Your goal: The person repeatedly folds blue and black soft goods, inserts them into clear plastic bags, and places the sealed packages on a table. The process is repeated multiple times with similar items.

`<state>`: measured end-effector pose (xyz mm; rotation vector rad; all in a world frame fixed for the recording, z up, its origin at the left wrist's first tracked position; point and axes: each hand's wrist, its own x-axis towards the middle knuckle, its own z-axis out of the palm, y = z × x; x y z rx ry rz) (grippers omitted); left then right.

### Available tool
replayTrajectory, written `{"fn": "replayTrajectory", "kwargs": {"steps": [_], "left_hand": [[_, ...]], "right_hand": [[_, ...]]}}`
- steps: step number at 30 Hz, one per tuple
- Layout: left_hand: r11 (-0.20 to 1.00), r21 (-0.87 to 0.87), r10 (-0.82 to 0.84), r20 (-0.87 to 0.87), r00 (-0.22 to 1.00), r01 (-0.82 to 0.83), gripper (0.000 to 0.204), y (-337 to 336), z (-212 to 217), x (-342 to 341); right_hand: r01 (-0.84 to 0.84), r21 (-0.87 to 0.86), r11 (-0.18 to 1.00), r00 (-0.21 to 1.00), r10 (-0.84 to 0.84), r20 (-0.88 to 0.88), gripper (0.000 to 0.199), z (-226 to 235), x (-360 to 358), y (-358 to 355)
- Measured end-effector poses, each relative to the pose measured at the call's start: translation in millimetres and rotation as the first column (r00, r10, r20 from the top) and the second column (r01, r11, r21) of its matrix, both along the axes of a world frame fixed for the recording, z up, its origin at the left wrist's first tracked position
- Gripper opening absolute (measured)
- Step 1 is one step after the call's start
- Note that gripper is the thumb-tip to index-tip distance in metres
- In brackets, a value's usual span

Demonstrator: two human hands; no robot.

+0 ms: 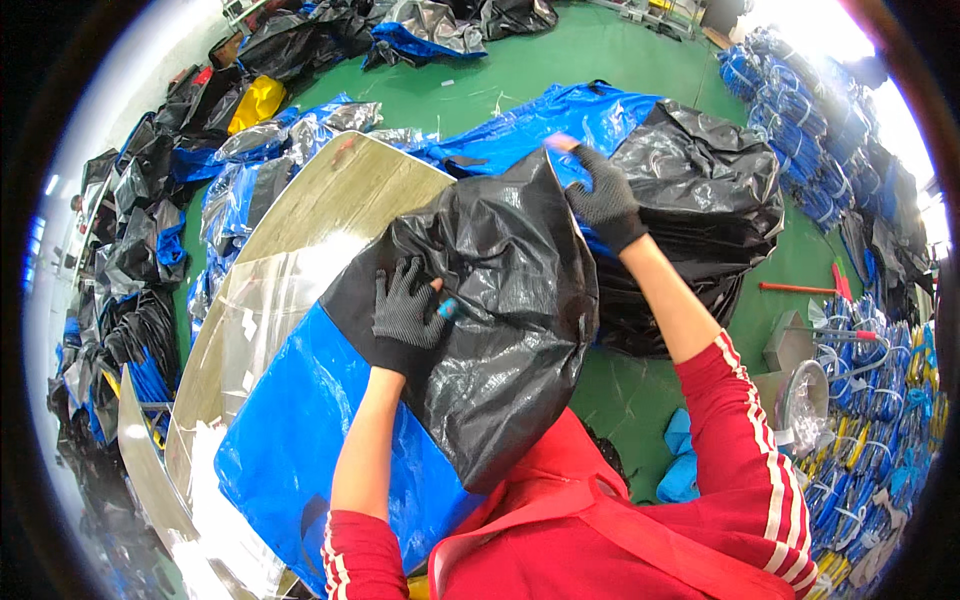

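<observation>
A large blue and black woven plastic bag (500, 250) lies in front of me, partly over a pale, shiny table (300, 215). My left hand (408, 318), in a black knit glove with bare fingertips, rests on the bag's black part with fingers stretched out. Something small and blue sits at its thumb. At the bag's upper right edge is my right hand (605, 200), gloved the same way. Its thumb and fingers are apart, and the fingertips are slightly blurred. Whether it touches the edge is hard to see.
Beyond my right hand, a stack of black and blue bags (700, 170) stands on the green floor (560, 50). Tied blue bundles (790, 130) line the right side. Bags heap along the left wall, with a yellow piece (257, 103). A red-handled tool (800, 288) lies at right.
</observation>
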<state>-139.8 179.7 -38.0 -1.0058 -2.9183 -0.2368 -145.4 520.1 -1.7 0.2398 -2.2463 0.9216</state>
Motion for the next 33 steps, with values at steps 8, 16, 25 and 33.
{"fn": "replayTrajectory", "kwargs": {"steps": [8, 16, 25, 33], "left_hand": [[0.917, 0.217, -0.319, -0.107, 0.942, 0.335, 0.066, 73.2, 0.5, -10.0], [0.945, 0.175, -0.265, -0.079, 0.961, 0.276, 0.071, 73.7, -4.1, -1.3], [0.954, 0.188, -0.214, -0.124, 0.969, 0.235, 0.065, 81.6, -1.0, 1.4], [0.937, 0.22, -0.252, -0.115, 0.961, 0.272, 0.06, 75.0, -15.8, -3.0]], "right_hand": [[0.164, -0.347, 0.923, 0.924, -0.021, 0.381, 0.031, -35.4, -80.5, 14.9], [-0.25, -0.764, 0.595, 0.845, 0.52, 0.128, 0.018, 2.1, -78.2, -31.3], [-0.136, 0.361, 0.923, 0.961, 0.212, -0.179, 0.05, 64.0, 7.2, -20.1], [-0.195, 0.485, 0.853, 0.961, 0.067, 0.267, 0.06, 15.5, 65.3, 1.1]]}}
